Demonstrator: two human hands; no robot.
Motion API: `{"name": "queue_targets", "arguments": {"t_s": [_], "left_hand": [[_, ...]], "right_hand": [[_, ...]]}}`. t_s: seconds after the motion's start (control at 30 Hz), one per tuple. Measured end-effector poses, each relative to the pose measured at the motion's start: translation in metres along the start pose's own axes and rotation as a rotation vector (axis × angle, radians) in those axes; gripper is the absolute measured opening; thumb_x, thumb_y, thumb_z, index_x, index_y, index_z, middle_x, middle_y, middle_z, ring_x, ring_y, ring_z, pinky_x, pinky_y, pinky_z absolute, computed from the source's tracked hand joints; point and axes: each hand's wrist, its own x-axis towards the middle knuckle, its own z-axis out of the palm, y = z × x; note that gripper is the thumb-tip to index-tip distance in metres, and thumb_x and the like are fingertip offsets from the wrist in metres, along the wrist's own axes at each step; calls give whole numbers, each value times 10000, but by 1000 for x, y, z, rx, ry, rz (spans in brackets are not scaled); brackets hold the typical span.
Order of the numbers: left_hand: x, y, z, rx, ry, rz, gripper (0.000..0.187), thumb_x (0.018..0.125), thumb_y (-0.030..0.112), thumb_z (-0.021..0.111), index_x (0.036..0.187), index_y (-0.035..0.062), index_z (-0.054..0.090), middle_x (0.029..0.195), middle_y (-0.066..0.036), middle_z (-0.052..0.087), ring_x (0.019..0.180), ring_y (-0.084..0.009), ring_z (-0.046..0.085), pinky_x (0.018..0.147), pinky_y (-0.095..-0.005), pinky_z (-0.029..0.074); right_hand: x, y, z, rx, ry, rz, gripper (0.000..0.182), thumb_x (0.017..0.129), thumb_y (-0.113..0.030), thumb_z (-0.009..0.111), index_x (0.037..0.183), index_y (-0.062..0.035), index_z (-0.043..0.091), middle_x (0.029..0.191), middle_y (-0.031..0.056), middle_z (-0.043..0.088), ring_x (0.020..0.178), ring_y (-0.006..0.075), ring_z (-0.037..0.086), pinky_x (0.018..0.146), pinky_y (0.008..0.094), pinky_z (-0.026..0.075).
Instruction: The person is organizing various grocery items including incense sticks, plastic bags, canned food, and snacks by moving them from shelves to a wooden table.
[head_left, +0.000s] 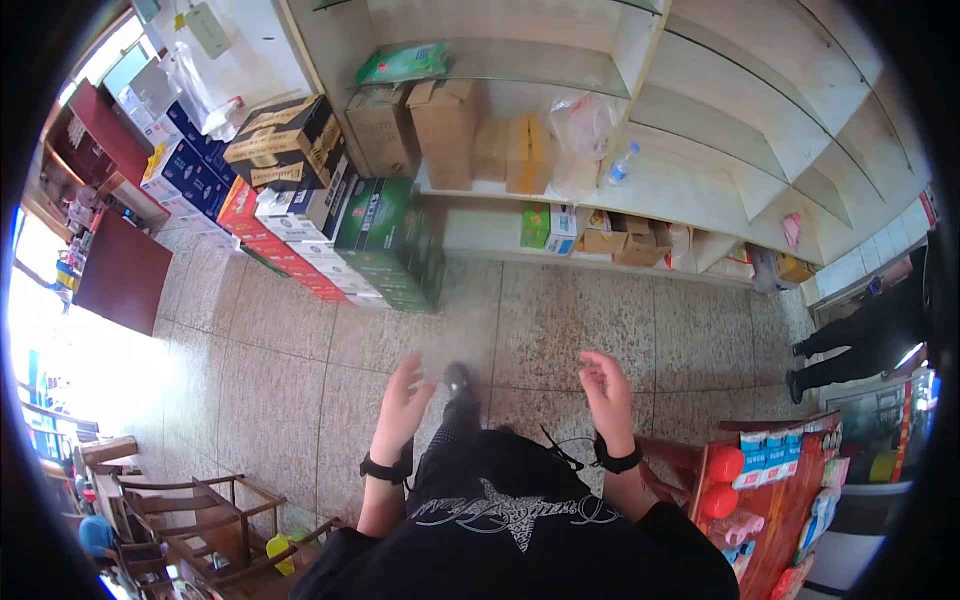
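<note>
Both of my hands are held out in front of my body above the tiled floor. My left hand (pixel 405 397) has its fingers apart and holds nothing; a black band circles that wrist. My right hand (pixel 607 388) is also empty, its fingers loosely curled and apart, with a black band on the wrist. Neither hand touches anything. Beyond my left hand stands a stack of green cartons (pixel 385 240). The wall shelving (pixel 560 65) lies farther ahead, with brown cardboard boxes (pixel 442 135) and a water bottle (pixel 623 164) on it.
Wooden chairs (pixel 190 515) stand at the lower left, and a red-brown cabinet (pixel 123 272) is at the left. A wooden table (pixel 775 500) with packets is close on my right. Another person (pixel 855 340) in dark clothes stands at the right edge.
</note>
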Motion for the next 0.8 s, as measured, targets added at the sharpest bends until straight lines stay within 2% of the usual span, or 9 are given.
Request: {"name": "queue_targets", "arguments": {"t_s": [0.07,0.23,0.3,0.33,0.37,0.4,0.53,0.63,0.8], "left_hand": [[24,3,-6,27,-27,-35,514,881,115,572,1356,55,384,1298,-153,466,1144,-215,487,928,-325,414],[132,19,-30,74,-51,46,528,878,119,573,1361,52,372,1301,-151,463,1146,-229,487,927,-327,414],[176,32,-48,58,-65,84,531,877,121,573,1362,50,369,1302,-150,463,1147,-232,486,927,-326,413],[198,42,-60,67,-27,149,537,855,127,596,1344,40,392,1276,-157,479,1113,-239,502,910,-338,426],[220,52,-70,75,11,215,543,834,134,619,1326,30,415,1249,-165,494,1080,-246,518,894,-351,438],[233,67,-78,1,26,192,530,834,116,617,1316,16,422,1233,-156,500,1071,-236,520,893,-335,436],[303,73,-111,27,47,223,512,842,96,600,1314,9,420,1236,-158,496,1078,-231,516,899,-328,433],[334,76,-122,-6,34,211,494,852,87,586,1308,-6,421,1256,-148,489,1093,-215,506,915,-323,424],[370,71,-123,-244,77,37,487,863,78,571,1310,-26,408,1283,-127,479,1126,-195,481,953,-314,391]], "right_hand": [[16,3,12,7,4,6,257,848,-73,574,1102,-39,580,1031,73,609,850,136,569,738,267,449],[103,6,46,142,73,21,296,848,-69,576,1143,-44,551,1017,70,603,835,137,565,749,267,448],[149,-7,59,131,124,14,322,855,-61,566,1174,-50,528,1032,65,600,840,140,555,770,268,440],[168,-23,68,150,149,-29,297,869,-69,548,1163,-28,535,1052,73,599,836,107,520,769,242,418],[184,-32,76,155,156,-36,297,869,-69,548,1163,-28,535,1052,73,599,836,107,520,769,242,418],[199,-39,85,140,148,-55,286,866,-69,553,1150,-29,545,1055,72,599,838,108,522,771,247,421],[266,-67,121,71,101,-93,264,855,-65,573,1117,-32,568,1064,68,600,856,120,539,775,263,433],[307,-71,144,36,28,-146,277,848,-60,582,1124,-41,567,1064,67,599,879,136,558,770,272,442],[370,-41,170,37,-69,-49,286,849,-60,583,1133,-47,563,1068,71,594,889,147,568,765,271,445]]}}
